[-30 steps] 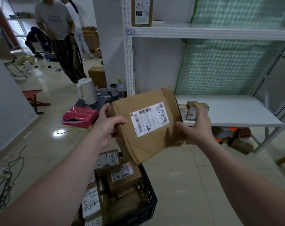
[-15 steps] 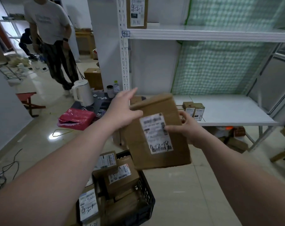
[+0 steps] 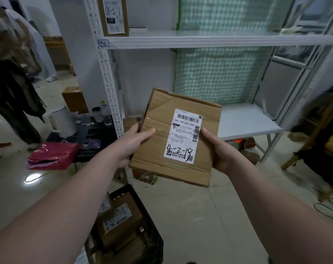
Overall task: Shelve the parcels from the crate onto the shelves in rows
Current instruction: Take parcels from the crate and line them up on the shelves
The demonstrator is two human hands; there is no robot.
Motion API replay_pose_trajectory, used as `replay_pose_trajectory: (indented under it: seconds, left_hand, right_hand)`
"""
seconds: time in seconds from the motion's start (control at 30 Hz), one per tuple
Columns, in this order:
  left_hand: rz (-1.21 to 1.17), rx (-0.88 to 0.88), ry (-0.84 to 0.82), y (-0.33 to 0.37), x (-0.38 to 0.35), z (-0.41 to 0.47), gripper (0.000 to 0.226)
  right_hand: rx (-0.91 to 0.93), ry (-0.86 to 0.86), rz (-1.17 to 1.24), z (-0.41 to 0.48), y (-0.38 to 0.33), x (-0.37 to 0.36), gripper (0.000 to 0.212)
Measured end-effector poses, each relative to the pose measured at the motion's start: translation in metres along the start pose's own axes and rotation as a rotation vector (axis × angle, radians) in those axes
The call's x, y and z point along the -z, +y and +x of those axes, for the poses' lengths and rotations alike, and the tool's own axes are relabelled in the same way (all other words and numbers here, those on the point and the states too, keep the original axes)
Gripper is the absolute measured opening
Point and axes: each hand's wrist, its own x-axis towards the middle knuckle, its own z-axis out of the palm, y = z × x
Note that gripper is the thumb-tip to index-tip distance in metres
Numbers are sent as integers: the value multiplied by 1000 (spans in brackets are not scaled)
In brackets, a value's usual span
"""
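I log parcel (image 3: 158, 149) held in front of the lower shelf (image 3: 245, 121), left hand (image 3: 132, 144) and right hand (image 3: 217, 149) pinching its side edges, thumbs on its face, label (image 3: 183, 136) toward me, likely to read 4-2-18

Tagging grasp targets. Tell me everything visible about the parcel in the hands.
The parcel is a flat brown cardboard box, creased and dented. A white shipping label with barcodes and handwritten "4-2-" plus a number faces the camera. It is held in the air, tilted, before the lower shelf. The left hand grips its left edge, the right hand its right edge.
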Motion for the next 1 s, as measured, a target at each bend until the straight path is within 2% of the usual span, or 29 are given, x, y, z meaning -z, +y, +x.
replay_pose_trajectory:
  seconds: [0.1, 0.23, 0.37, 0.53, 0.63, 0.73, 0.93, 1.0]
  left_hand:
    - [-25, -35, -17, 15, -12, 16, 57]
    - [-25, -94, 7, 46, -35, 43, 64]
    - [-49, -145, 15, 83, -65, 79, 56]
    - [-109, -158, -2, 128, -92, 126, 58]
    - [-121, -202, 14, 150, -104, 148, 42]
    - [-149, -294, 108, 166, -111, 163, 34]
    - [-162, -426, 251, 193, -101, 179, 50]
    - [-179, -448, 292, 202, -91, 185, 51]
  right_hand:
    - [12, 32, 13, 7, -20, 11, 62]
    - [49, 76, 66, 25, -58, 23, 47]
    - [104, 67, 89, 55, -108, 44, 38]
    - [185, -22, 74, 99, -175, 78, 34]
    - [209, -74, 41, 120, -209, 90, 32]
    - [229, -137, 9, 140, -235, 96, 29]
    - [250, -272, -123, 175, -268, 88, 25]
    - [278, -287, -225, 188, -271, 81, 37]
